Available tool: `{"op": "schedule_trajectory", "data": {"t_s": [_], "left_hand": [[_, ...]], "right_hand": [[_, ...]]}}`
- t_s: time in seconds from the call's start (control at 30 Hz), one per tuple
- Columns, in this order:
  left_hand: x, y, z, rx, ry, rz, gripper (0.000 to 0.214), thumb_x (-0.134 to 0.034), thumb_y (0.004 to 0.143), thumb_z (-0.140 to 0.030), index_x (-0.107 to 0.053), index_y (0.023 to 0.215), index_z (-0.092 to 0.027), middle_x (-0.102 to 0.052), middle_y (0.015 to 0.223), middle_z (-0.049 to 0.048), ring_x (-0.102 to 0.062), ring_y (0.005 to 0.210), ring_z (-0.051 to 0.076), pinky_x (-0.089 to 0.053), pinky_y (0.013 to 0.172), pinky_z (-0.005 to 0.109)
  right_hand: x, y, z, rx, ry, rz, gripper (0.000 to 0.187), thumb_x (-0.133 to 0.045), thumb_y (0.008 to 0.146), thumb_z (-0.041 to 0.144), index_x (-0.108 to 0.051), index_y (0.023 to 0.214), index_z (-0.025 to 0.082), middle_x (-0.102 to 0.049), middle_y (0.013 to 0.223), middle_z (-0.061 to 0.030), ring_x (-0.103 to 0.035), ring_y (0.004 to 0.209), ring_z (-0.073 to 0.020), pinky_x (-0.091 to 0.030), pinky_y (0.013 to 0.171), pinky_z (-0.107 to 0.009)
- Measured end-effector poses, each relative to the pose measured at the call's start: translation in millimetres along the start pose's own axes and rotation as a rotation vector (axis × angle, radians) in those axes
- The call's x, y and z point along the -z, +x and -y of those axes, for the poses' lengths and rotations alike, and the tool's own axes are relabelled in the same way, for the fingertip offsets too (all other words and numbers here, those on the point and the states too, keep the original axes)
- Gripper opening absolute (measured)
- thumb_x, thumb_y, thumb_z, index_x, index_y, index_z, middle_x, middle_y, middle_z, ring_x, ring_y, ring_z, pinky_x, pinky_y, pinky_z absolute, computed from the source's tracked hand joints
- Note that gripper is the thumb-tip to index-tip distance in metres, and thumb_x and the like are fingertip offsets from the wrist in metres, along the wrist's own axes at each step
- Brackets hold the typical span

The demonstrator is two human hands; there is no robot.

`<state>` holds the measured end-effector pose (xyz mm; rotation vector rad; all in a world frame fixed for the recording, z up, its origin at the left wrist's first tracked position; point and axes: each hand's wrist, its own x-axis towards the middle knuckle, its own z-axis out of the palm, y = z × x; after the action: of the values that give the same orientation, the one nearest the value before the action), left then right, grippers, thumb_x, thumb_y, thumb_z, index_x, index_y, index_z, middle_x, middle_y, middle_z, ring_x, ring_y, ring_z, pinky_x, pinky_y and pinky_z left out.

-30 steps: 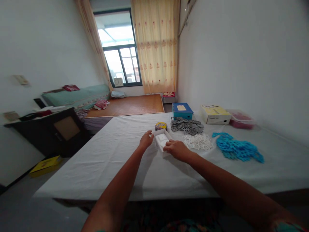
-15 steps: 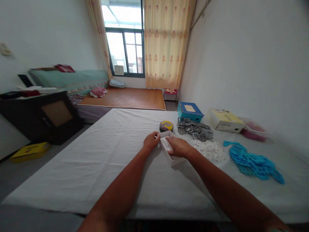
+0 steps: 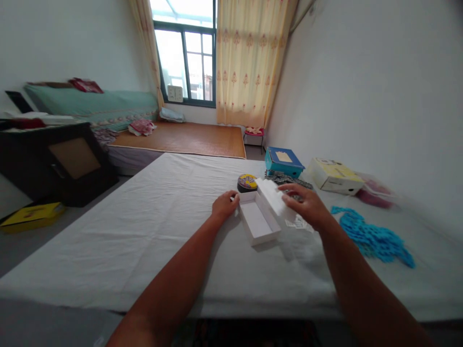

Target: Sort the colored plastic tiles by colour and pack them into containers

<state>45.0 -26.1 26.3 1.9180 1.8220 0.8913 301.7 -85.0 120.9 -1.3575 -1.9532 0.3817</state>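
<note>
A shallow white open box (image 3: 265, 237) rests on the white cloth, with nothing seen inside it. My left hand (image 3: 225, 204) is closed on its far left corner. Above the box's right side, my right hand (image 3: 306, 204) grips a white box insert (image 3: 274, 196), tilted and blurred by motion. Just past the box stands a round tin (image 3: 247, 182) with a yellow and purple lid. White link pieces (image 3: 300, 222) lie partly hidden under the right hand and insert. Beyond them is a heap of grey linked pieces (image 3: 285, 179).
A blue box (image 3: 284, 162) and a pale yellow box (image 3: 336, 175) stand along the wall side of the covered table (image 3: 159, 231). Blue linked pieces (image 3: 372, 237) lie to the right, near a clear container with something pink (image 3: 374, 193). A dark cabinet (image 3: 68, 164) stands left.
My right hand has lifted the white insert out of the box and moved it up and right. My left hand stays at the box's corner. The camera view has tipped slightly downward.
</note>
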Motion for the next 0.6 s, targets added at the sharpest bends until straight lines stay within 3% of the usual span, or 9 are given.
{"op": "schedule_trajectory", "data": {"t_s": [0.1, 0.17, 0.37, 0.5, 0.6], "left_hand": [[-2.6, -1, -3, -0.027, 0.010, 0.043, 0.037, -0.052, 0.088, -0.042, -0.064, 0.118, -0.025, -0.070, 0.110, 0.0039, -0.065, 0.088, 0.018, -0.047, 0.078, 0.027], [-3.1, 0, -4, -0.036, 0.023, 0.058, 0.039, -0.056, 0.084, -0.037, -0.063, 0.121, -0.026, -0.071, 0.109, 0.0037, -0.066, 0.087, 0.018, -0.047, 0.078, 0.027], [9.7, 8, 1, -0.007, 0.098, -0.020, 0.031, -0.052, 0.081, -0.025, -0.071, 0.105, -0.025, -0.074, 0.099, 0.0018, -0.066, 0.084, 0.018, -0.048, 0.080, 0.027], [13.0, 12, 6, -0.026, 0.071, -0.059, 0.034, -0.049, 0.082, -0.028, -0.071, 0.107, -0.024, -0.074, 0.100, 0.0015, -0.067, 0.084, 0.017, -0.049, 0.080, 0.027], [8.6, 13, 12, -0.102, 0.009, -0.032, 0.036, -0.047, 0.085, -0.036, -0.070, 0.110, -0.023, -0.074, 0.103, 0.0020, -0.067, 0.082, 0.017, -0.050, 0.078, 0.027]], "right_hand": [[28, -30, -19, 0.017, -0.195, -0.134, 0.036, -0.057, 0.081, 0.046, -0.067, 0.108, 0.025, -0.066, 0.115, -0.0089, -0.061, 0.103, -0.0276, -0.051, 0.083, -0.041], [35, -57, -30, 0.059, -0.307, -0.109, 0.033, -0.057, 0.081, 0.044, -0.066, 0.107, 0.026, -0.066, 0.114, -0.0086, -0.059, 0.107, -0.0281, -0.049, 0.091, -0.044], [7, -120, -37, 0.182, -0.300, 0.071, 0.031, -0.061, 0.082, 0.036, -0.064, 0.112, 0.025, -0.066, 0.113, -0.0086, -0.058, 0.109, -0.0259, -0.045, 0.097, -0.044], [-13, -126, -32, 0.202, -0.270, 0.110, 0.032, -0.064, 0.084, 0.036, -0.065, 0.113, 0.023, -0.066, 0.116, -0.0097, -0.057, 0.108, -0.0255, -0.045, 0.096, -0.043], [2, -113, -46, 0.185, -0.283, 0.049, 0.039, -0.060, 0.088, 0.042, -0.061, 0.122, 0.024, -0.063, 0.125, -0.0105, -0.054, 0.116, -0.0265, -0.042, 0.101, -0.045]]}}
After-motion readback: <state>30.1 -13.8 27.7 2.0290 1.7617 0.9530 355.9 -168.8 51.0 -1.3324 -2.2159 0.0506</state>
